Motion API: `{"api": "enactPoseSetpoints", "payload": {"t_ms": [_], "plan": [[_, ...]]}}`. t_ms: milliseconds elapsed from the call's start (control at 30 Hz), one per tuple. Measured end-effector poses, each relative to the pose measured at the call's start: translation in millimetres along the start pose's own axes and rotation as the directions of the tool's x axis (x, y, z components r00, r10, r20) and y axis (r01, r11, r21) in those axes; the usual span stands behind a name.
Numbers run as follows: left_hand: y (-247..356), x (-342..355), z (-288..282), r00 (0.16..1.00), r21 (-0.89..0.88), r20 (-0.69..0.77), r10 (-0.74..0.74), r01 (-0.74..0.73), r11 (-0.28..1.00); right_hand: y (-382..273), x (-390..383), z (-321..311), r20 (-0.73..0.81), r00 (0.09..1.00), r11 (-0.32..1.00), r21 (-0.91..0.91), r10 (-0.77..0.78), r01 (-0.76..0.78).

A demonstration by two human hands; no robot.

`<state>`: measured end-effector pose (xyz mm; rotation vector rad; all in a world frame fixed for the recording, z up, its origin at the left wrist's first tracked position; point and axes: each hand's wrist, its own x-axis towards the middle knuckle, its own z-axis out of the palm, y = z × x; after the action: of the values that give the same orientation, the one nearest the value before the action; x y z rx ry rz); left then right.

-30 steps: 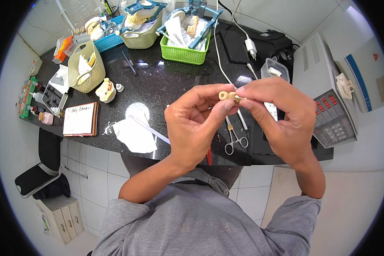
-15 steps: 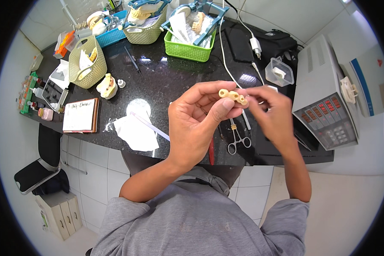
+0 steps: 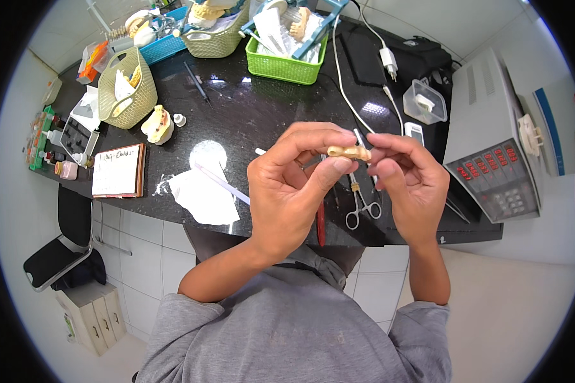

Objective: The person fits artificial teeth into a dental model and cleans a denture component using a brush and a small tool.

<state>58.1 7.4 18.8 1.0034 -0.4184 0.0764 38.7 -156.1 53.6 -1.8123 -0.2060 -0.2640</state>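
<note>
A cream-coloured dental bridge (image 3: 348, 152) of several joined teeth is held up above the front of the bench. My left hand (image 3: 294, 175) pinches it between thumb and fingertips. Close by its right end is my right hand (image 3: 415, 182), fingers curved and thumb apart from the index finger; I cannot tell whether a fingertip touches the bridge. Below the hands, on the bench, lie a pair of grey locking forceps (image 3: 362, 207) and a red-handled tool (image 3: 321, 223), each partly covered by my left hand or the bridge.
On the black bench (image 3: 249, 118) stand a dental model (image 3: 158, 126), a notebook (image 3: 118, 171), white paper (image 3: 201, 198), a green basket (image 3: 284, 67) and a beige basket (image 3: 131, 89). At right are a clear tub (image 3: 425, 102) and a machine with red digits (image 3: 492, 140).
The bridge has been tilted, so its hollow openings show less. My right hand has come down slightly, and its fingers are sharper and spread wider. The view has shifted a little.
</note>
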Motion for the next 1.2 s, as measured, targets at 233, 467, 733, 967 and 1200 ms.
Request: {"api": "enactPoseSetpoints", "payload": {"t_ms": [233,467,733,967,1200], "plan": [[-2.7,-10.1,-4.1,0.997,-0.043,-0.043,-0.063,0.061,0.997,2.5,-11.2,19.9,0.009,1.000,0.970,0.241,-0.022,0.020],[-3.7,-18.9,-12.6,0.995,0.022,-0.048,-0.089,0.090,0.996,8.6,-17.8,26.3,-0.017,0.999,0.974,0.219,-0.051,0.054],[-2.4,-21.0,-14.4,0.997,0.086,-0.039,-0.070,0.073,0.994,8.5,-21.6,26.5,-0.016,0.999,0.967,0.249,-0.051,0.053],[1.4,-21.2,-13.1,0.998,0.105,-0.035,-0.045,0.048,0.993,7.3,-23.6,26.3,-0.007,0.999,0.961,0.274,-0.034,0.035],[2.3,-22.2,-13.4,0.998,0.085,-0.023,-0.050,0.051,0.995,5.2,-24.7,25.4,0.001,0.998,0.958,0.278,-0.069,0.066]]}}
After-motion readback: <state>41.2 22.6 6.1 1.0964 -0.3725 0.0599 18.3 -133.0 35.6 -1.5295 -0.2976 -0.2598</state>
